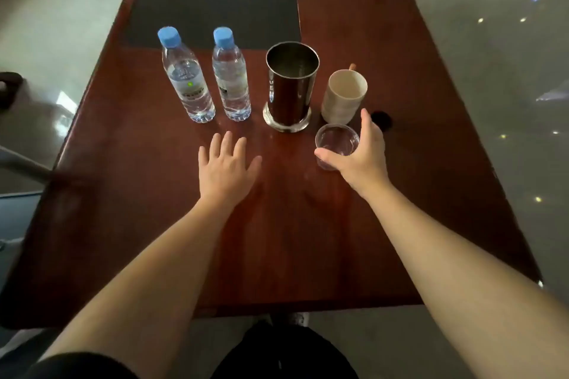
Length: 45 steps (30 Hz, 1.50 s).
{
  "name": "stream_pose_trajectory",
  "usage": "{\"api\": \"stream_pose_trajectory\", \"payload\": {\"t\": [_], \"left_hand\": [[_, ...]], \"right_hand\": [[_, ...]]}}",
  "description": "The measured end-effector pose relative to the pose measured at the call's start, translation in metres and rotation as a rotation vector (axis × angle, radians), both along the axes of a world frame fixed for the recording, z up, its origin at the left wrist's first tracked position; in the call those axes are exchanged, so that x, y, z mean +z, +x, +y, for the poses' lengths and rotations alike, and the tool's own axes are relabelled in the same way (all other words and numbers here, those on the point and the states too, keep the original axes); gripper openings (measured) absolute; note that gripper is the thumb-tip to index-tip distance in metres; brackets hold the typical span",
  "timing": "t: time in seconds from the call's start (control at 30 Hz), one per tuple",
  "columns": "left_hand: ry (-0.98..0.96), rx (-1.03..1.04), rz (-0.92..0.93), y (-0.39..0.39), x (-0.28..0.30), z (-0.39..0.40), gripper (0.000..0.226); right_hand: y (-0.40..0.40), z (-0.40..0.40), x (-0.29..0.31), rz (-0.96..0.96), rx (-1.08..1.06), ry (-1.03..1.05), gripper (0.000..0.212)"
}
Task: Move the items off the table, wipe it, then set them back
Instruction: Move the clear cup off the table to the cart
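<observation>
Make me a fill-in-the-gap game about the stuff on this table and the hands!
1. The two water bottles both have caps coloured ____.
2. The right hand is wrapped around the clear ____.
3. The left hand is open, and it holds ____.
4. The beige mug stands just right of the shiny ____ cup.

Missing words: blue; glass; nothing; metal
</observation>
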<state>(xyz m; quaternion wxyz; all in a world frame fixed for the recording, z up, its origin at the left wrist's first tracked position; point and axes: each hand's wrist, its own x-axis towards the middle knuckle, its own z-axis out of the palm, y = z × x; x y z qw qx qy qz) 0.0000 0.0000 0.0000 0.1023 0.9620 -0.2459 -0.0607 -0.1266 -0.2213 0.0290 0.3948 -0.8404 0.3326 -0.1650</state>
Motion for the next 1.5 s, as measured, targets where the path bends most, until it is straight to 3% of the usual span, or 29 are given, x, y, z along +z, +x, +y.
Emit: {"api": "stream_pose_trajectory", "payload": {"t": [0.1, 0.37, 0.87, 1.5], "left_hand": [[0.114, 0.020, 0.025, -0.006, -0.020, 0.007, 0.074], [0.197, 0.120, 0.012, -0.013, -0.055, 0.043, 0.087], [0.168, 0.147, 0.019, -0.012, -0.065, 0.047, 0.089], [0.174, 0.147, 0.058, -0.011, -0.062, 0.047, 0.092]], "right_hand": [[0.001, -0.001, -0.012, 0.027, 0.023, 0.032, 0.122], [0.000, 0.002, -0.032, 0.039, 0.024, 0.073, 0.121], [0.006, 0.006, -0.045, -0.086, -0.097, 0.126, 0.097], [0.005, -0.010, 0.029, -0.281, -0.078, 0.147, 0.105]]}}
